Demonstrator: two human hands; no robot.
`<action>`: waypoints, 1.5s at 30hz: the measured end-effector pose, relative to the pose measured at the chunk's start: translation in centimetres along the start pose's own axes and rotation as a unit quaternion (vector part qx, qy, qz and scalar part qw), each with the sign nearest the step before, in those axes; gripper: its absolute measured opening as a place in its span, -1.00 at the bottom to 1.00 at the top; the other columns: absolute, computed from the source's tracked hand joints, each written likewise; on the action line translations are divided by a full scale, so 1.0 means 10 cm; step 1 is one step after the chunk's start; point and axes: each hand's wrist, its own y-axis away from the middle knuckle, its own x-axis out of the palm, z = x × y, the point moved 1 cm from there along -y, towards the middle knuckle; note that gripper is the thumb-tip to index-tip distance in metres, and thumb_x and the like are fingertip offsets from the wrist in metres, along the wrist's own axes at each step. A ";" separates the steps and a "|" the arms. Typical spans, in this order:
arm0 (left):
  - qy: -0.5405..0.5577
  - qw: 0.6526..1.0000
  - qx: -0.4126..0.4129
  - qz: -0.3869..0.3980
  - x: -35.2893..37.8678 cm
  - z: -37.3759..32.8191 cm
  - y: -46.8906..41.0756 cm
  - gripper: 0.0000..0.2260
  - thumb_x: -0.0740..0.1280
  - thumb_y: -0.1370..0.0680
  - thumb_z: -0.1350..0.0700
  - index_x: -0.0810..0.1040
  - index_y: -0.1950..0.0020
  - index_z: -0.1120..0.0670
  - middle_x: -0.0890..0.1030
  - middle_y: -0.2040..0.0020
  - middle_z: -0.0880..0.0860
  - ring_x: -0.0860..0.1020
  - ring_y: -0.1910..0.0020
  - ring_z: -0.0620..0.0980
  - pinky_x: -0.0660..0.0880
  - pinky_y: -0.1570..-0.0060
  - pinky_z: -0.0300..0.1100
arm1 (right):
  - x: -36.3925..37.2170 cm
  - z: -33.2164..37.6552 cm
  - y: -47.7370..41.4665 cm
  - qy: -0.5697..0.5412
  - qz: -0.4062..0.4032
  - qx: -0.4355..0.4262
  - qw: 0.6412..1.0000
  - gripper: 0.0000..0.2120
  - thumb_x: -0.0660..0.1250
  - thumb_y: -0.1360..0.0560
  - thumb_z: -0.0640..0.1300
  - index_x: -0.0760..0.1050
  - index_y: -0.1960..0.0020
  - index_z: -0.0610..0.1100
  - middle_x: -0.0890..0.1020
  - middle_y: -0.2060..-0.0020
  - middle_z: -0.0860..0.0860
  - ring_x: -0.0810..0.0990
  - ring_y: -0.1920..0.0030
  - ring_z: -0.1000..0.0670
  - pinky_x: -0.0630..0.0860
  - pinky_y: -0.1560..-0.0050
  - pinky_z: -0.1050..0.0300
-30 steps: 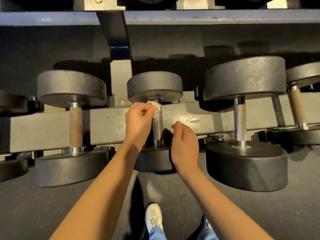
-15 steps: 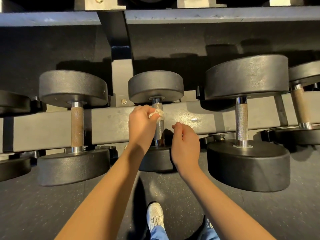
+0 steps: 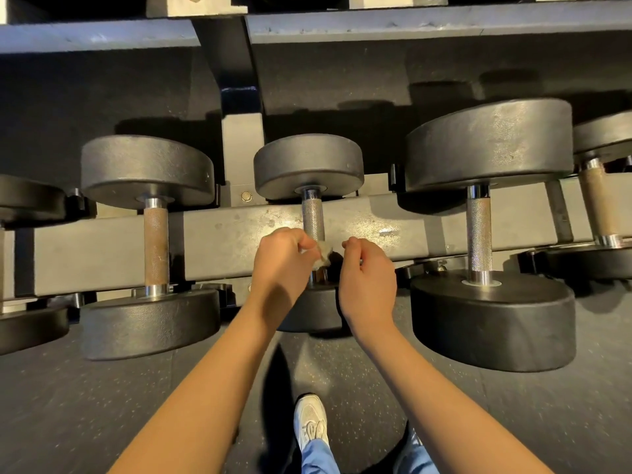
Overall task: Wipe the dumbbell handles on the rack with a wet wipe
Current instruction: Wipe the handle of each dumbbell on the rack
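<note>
Black dumbbells lie across the grey rack rail (image 3: pixel 219 244). The middle dumbbell (image 3: pixel 308 165) has a knurled silver handle (image 3: pixel 313 217). My left hand (image 3: pixel 282 260) pinches a crumpled, greyed wet wipe (image 3: pixel 324 252) against the near end of that handle. My right hand (image 3: pixel 367 278) hovers just right of the handle with fingers curled and nothing in it. To the left, another dumbbell has a rusty brown handle (image 3: pixel 156 248). On the right, a bigger dumbbell has a silver handle (image 3: pixel 478 234), and a further rusty handle (image 3: pixel 596 203) is at the far right.
An upper rack shelf (image 3: pixel 410 25) and a dark upright post (image 3: pixel 236 73) run above the dumbbells. Below is dark speckled rubber floor (image 3: pixel 102 405). My white shoe (image 3: pixel 309 424) and blue trouser legs show between my forearms.
My left hand has slid the wipe down the middle handle from its far end by the head to its near end. The right hand stayed beside the handle.
</note>
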 end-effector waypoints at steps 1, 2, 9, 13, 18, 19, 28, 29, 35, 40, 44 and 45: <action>0.004 1.000 0.007 0.001 -0.01 -0.01 0.00 -0.88 0.40 -0.50 0.20 0.58 0.24 0.07 0.47 0.26 -0.11 0.48 0.25 -0.11 0.30 0.32 -0.44 | 0.00 0.00 0.00 0.000 -0.001 0.002 1.000 -0.69 0.10 -0.62 -0.11 0.54 0.15 -0.18 0.56 0.29 -0.03 0.49 0.25 0.00 0.39 0.21 0.05; 0.021 1.000 0.006 -0.003 -0.02 -0.02 -0.02 -0.84 0.39 -0.50 0.20 0.56 0.28 0.05 0.48 0.27 -0.11 0.48 0.26 -0.13 0.32 0.33 -0.44 | 0.00 -0.01 0.00 0.001 -0.001 0.004 1.000 -0.69 0.10 -0.62 -0.11 0.54 0.15 -0.17 0.56 0.29 -0.02 0.48 0.25 0.01 0.37 0.23 0.07; 0.120 0.985 -0.021 -0.120 -0.02 -0.17 -0.38 -0.92 0.35 -0.54 0.19 0.54 0.11 0.02 0.58 0.14 -0.03 0.51 0.17 -0.14 0.39 0.22 -0.42 | 0.01 -0.06 -0.01 -0.006 -0.003 -0.005 1.000 -0.68 0.10 -0.62 -0.11 0.51 0.22 -0.17 0.52 0.35 0.00 0.44 0.33 0.11 0.30 0.31 0.28; 0.084 0.993 -0.028 -0.081 -0.04 -0.14 -0.30 -0.93 0.35 -0.53 0.17 0.55 0.16 0.07 0.57 0.20 -0.04 0.49 0.24 -0.19 0.33 0.32 -0.50 | 0.02 -0.08 -0.02 -0.008 -0.007 -0.011 1.000 -0.66 0.10 -0.61 -0.11 0.41 0.32 -0.10 0.45 0.41 0.04 0.37 0.39 0.12 0.25 0.36 0.26; 0.101 0.991 -0.088 0.020 0.02 -0.03 0.16 -0.84 0.39 -0.51 0.17 0.60 0.25 0.18 0.57 0.33 0.00 0.48 0.37 -0.14 0.40 0.37 -0.37 | -0.01 -0.02 -0.01 -0.013 0.014 -0.033 0.999 -0.73 0.14 -0.59 -0.16 0.54 0.18 -0.19 0.57 0.28 -0.03 0.47 0.26 0.04 0.36 0.23 0.12; 0.117 0.989 -0.087 0.020 0.01 -0.05 0.18 -0.84 0.40 -0.51 0.17 0.61 0.27 0.16 0.59 0.32 0.01 0.49 0.36 -0.12 0.43 0.34 -0.32 | -0.02 -0.01 0.00 -0.016 0.027 -0.039 0.999 -0.76 0.15 -0.60 -0.17 0.57 0.10 -0.19 0.59 0.23 -0.02 0.49 0.21 0.03 0.37 0.20 0.18; 0.174 0.983 -0.032 -0.040 0.02 -0.20 0.23 -0.86 0.29 -0.58 0.17 0.59 -0.06 -0.01 0.60 0.04 -0.09 0.57 0.05 -0.12 0.55 0.00 -0.14 | -0.13 -0.10 -0.24 -0.160 0.164 -0.005 0.973 -0.87 0.34 -0.52 -0.22 0.60 0.05 -0.01 0.67 0.17 0.04 0.64 0.11 0.05 0.56 0.00 0.12; 0.162 0.985 -0.019 -0.056 0.04 -0.17 0.23 -0.81 0.25 -0.59 0.17 0.56 -0.16 0.01 0.55 -0.03 -0.10 0.54 -0.02 -0.12 0.51 -0.09 -0.14 | -0.13 -0.11 -0.29 -0.152 0.152 -0.002 0.977 -0.90 0.35 -0.51 -0.22 0.61 0.04 -0.07 0.67 0.17 0.01 0.64 0.11 0.03 0.57 0.00 0.10; 0.224 0.960 -0.054 -0.158 0.08 -0.13 0.25 -0.84 0.17 -0.63 0.13 0.51 -0.06 -0.08 0.48 -0.02 -0.18 0.47 -0.09 -0.17 0.39 -0.16 -0.21 | 0.11 0.04 -0.55 -0.069 0.124 -0.008 0.990 -0.95 0.41 -0.44 -0.21 0.58 0.18 -0.18 0.59 0.30 0.10 0.56 0.24 0.11 0.47 0.17 0.32; 0.248 0.952 -0.077 -0.160 0.06 -0.15 0.27 -0.74 0.15 -0.62 0.15 0.45 0.17 -0.17 0.50 0.10 -0.13 0.48 0.02 -0.10 0.40 -0.06 -0.16 | 0.01 -0.15 -0.48 -0.078 0.199 0.003 0.977 -0.85 0.43 -0.43 -0.21 0.61 0.24 -0.30 0.65 0.25 -0.15 0.62 0.15 -0.10 0.56 -0.01 -0.01; 0.246 0.954 -0.079 -0.156 0.07 -0.14 0.27 -0.73 0.14 -0.59 0.16 0.38 0.30 -0.06 0.42 0.23 -0.08 0.39 0.17 -0.05 0.35 0.12 -0.09 | 0.05 -0.15 -0.52 -0.053 0.169 -0.033 0.984 -0.85 0.47 -0.41 -0.18 0.58 0.25 -0.25 0.63 0.21 -0.08 0.60 0.16 -0.02 0.52 0.07 0.11; 0.241 0.955 -0.079 -0.154 0.07 -0.14 0.27 -0.70 0.13 -0.60 0.17 0.35 0.31 -0.07 0.40 0.24 -0.08 0.37 0.19 -0.06 0.33 0.15 -0.09 | 0.08 -0.11 -0.55 -0.044 0.158 -0.040 0.986 -0.88 0.47 -0.41 -0.18 0.57 0.23 -0.20 0.62 0.19 -0.06 0.59 0.17 -0.01 0.51 0.09 0.14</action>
